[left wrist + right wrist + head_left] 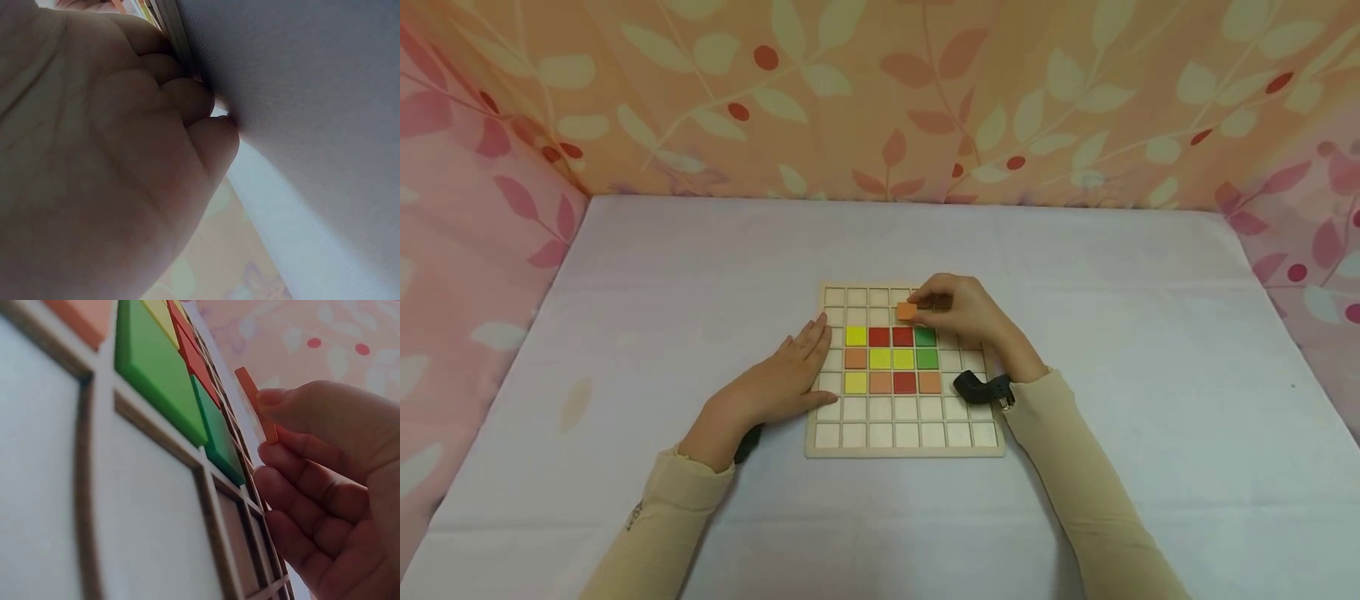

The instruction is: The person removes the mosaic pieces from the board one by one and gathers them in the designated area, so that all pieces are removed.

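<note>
While the left hand rests fingers-out-straight on the left edge of the board, roughly midway between the side edges of the tabletop, colored tiles fill its middle. Then there's an orange tile over the far rows, pinched by the right hand, whose black wrist gadget hides some squares.
</note>
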`<state>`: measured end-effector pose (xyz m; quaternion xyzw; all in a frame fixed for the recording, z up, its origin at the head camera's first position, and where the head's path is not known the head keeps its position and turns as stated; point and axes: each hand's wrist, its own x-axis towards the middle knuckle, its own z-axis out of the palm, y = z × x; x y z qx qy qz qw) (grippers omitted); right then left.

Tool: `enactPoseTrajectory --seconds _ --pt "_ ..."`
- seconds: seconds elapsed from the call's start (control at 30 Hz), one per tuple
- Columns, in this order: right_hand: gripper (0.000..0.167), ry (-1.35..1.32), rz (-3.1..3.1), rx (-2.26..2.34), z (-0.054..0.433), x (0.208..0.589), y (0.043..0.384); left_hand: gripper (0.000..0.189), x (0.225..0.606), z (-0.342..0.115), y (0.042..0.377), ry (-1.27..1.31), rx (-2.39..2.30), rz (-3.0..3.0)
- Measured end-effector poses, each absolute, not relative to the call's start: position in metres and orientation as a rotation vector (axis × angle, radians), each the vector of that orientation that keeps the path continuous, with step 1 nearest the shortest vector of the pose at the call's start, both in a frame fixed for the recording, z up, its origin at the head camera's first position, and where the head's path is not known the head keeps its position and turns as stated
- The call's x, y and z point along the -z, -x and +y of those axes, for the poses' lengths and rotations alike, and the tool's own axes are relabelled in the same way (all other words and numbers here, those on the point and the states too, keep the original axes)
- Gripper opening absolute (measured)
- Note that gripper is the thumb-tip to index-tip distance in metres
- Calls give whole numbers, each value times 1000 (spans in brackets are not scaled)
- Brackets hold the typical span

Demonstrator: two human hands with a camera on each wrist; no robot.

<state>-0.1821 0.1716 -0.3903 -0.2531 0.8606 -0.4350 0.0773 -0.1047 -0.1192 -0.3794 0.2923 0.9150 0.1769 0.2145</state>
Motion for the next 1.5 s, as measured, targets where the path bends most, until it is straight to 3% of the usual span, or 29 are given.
enactPoseTrajectory --seconds 1.13,1.5 --pt "23 619 2684 1284 243 372 162 87 379 -118 103 -818 -487 2546" --pt "24 511 2731 1280 259 345 143 86 377 -117 100 -818 -499 2546"
